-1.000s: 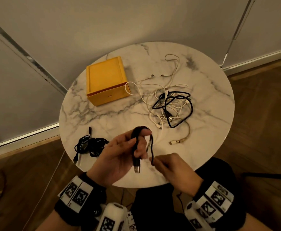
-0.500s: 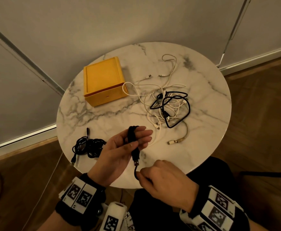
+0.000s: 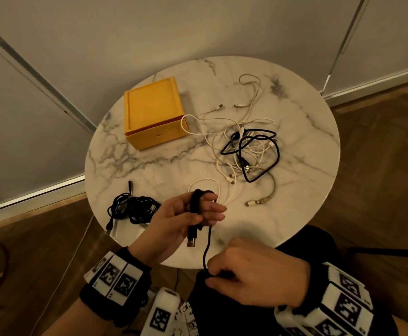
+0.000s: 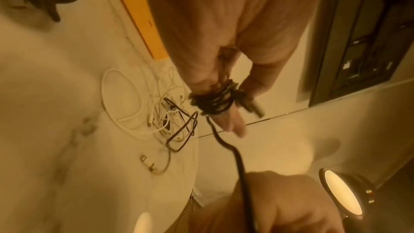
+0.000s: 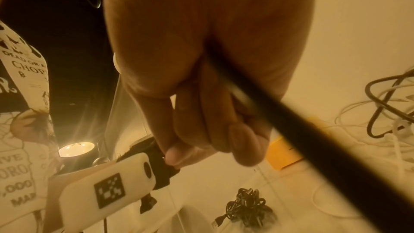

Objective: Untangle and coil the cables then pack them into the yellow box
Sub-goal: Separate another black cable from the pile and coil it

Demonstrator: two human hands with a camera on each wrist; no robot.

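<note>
Nearest the body, the right hand (image 3: 256,275) is curled in a fist round the free tail of a black cable (image 3: 206,248), holding it just off the near edge of the marble table (image 3: 302,202). The tail runs up to the left hand (image 3: 181,219), whose fingers are nearly straight and carry several turns of the same cable, the thumb pinning the USB plug (image 3: 191,241) that hangs below. The risk, as I judge it, lies in those straight fingers: the turns sit close to the fingertips in the left wrist view, and a hard tug from the right hand could slide them off and spill the coil. A slack tail could also leave the loops loose. To the left on the table lies a black bundle (image 3: 132,207) already gathered, close to the rim, where a brush of the left wrist could knock it off. Farther right, the tangle of white and black cables (image 3: 249,151) waits unsorted. Far left stands the yellow box (image 3: 153,115), its lid seemingly shut, with a white loop touching its right corner; lifting that lid could drag the loop.
</note>
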